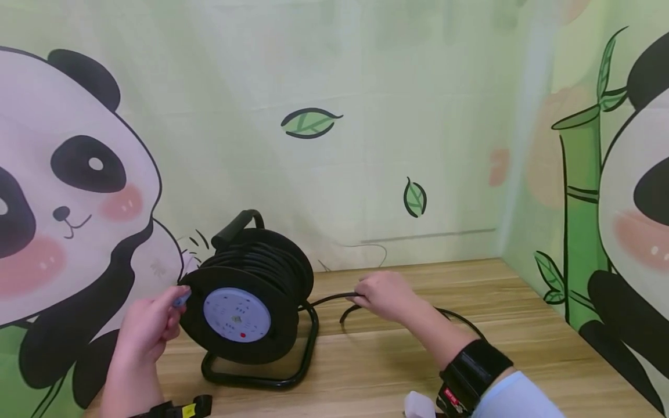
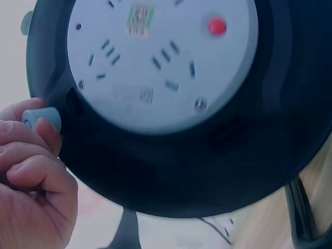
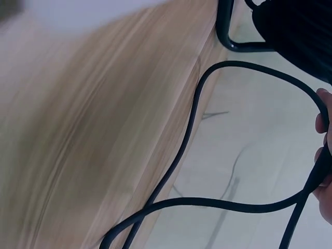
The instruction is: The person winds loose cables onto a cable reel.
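Observation:
A black cable reel (image 1: 245,302) with a pale round socket panel (image 1: 237,314) stands at the left of the table. Black cable (image 1: 258,264) is wound thickly on its drum. My left hand (image 1: 148,322) pinches the small grey crank knob (image 2: 44,119) at the reel's left rim between thumb and finger. To the right of the reel, my right hand (image 1: 387,295) grips the loose black cable (image 1: 329,298) that runs from the drum. In the right wrist view this cable (image 3: 233,206) bends in loops, with the right fingers (image 3: 322,122) around it at the right edge.
The reel rests on a black tube stand (image 1: 256,382) with a carry handle (image 1: 232,229) on top. More cable (image 1: 465,321) trails right behind the right forearm. A white object (image 1: 419,404) lies at the front edge. Panda-printed cloth (image 1: 366,145) walls the wooden table (image 1: 376,366).

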A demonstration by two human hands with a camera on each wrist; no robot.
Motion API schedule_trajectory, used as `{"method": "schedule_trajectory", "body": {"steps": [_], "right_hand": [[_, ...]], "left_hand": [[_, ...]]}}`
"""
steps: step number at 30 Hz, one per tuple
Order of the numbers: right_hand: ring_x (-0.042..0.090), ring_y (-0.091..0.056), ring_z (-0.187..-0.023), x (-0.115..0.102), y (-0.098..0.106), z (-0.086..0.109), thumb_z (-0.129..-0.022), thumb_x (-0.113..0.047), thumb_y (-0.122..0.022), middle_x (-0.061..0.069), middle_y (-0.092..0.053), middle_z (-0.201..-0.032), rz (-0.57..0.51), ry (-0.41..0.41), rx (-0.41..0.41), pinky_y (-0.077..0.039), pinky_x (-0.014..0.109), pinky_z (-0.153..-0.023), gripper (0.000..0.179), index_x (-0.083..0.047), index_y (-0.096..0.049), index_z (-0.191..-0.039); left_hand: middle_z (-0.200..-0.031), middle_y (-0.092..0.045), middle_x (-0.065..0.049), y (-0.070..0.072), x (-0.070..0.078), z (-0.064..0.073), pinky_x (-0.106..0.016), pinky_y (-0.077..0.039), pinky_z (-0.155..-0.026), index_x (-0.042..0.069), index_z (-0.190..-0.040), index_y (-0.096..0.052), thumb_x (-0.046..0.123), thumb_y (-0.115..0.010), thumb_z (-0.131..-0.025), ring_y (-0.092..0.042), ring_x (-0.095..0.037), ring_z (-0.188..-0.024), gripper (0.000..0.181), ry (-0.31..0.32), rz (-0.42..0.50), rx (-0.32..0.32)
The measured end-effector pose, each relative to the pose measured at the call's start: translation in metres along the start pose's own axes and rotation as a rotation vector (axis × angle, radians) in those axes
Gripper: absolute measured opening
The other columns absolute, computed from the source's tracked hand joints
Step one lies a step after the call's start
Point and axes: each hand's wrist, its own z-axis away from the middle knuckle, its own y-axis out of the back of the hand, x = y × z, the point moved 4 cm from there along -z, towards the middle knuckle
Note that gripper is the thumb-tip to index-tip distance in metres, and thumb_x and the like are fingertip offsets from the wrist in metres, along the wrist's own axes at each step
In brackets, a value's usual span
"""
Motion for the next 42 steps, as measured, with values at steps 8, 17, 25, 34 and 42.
{"method": "schedule_trajectory", "body": {"steps": [8,17,25,34,42], "right_hand": [[0.005,-0.040,-0.050,-0.019,-0.009,-0.017,-0.090,-0.040,-0.065,-0.013,-0.043,-0.060,0.012,-0.026,-0.002,-0.036,0.023,-0.044,0.041,-0.023,-0.047,-0.057],[0.006,-0.038,-0.046,-0.032,-0.010,-0.034,-0.089,-0.046,-0.064,-0.014,-0.042,-0.051,-0.021,-0.092,-0.083,-0.033,0.024,-0.042,0.042,-0.024,-0.050,-0.056],[0.008,-0.043,-0.049,-0.038,-0.003,-0.046,-0.088,-0.042,-0.067,-0.012,-0.047,-0.055,-0.105,-0.100,-0.126,-0.040,0.027,-0.046,0.038,-0.022,-0.056,-0.058],[0.008,-0.053,-0.046,-0.033,-0.002,-0.041,-0.093,-0.020,-0.062,-0.003,-0.053,-0.057,-0.344,-0.219,-0.366,-0.048,0.024,-0.054,0.028,-0.013,-0.053,-0.068],[0.010,-0.055,-0.060,-0.031,-0.009,-0.019,-0.078,-0.001,-0.071,-0.003,-0.050,-0.071,-0.576,-0.135,-0.704,-0.043,0.022,-0.052,0.022,-0.013,-0.053,-0.085]], "left_hand": [[-0.050,-0.046,0.000,-0.018,0.011,0.008,-0.024,-0.036,-0.039,0.002,-0.068,-0.062,0.040,-0.071,-0.085,-0.037,-0.013,-0.040,0.043,-0.037,0.104,0.030],[-0.047,-0.042,0.002,-0.039,0.018,0.012,-0.027,-0.027,-0.044,0.006,-0.067,-0.058,0.037,-0.060,-0.094,-0.033,-0.011,-0.038,0.042,-0.061,0.289,-0.100],[-0.047,-0.041,0.002,-0.044,0.021,0.014,-0.032,-0.020,-0.046,0.006,-0.070,-0.057,0.039,-0.054,-0.097,-0.031,-0.011,-0.037,0.043,-0.089,0.287,-0.146],[-0.048,-0.041,0.002,-0.046,0.019,0.014,-0.030,-0.023,-0.045,0.005,-0.070,-0.058,0.038,-0.055,-0.097,-0.032,-0.011,-0.038,0.043,-0.085,0.295,-0.145],[-0.049,-0.041,0.002,-0.046,0.021,0.014,-0.031,-0.022,-0.046,0.005,-0.070,-0.058,0.039,-0.057,-0.096,-0.031,-0.012,-0.039,0.043,-0.081,0.292,-0.149]]}}
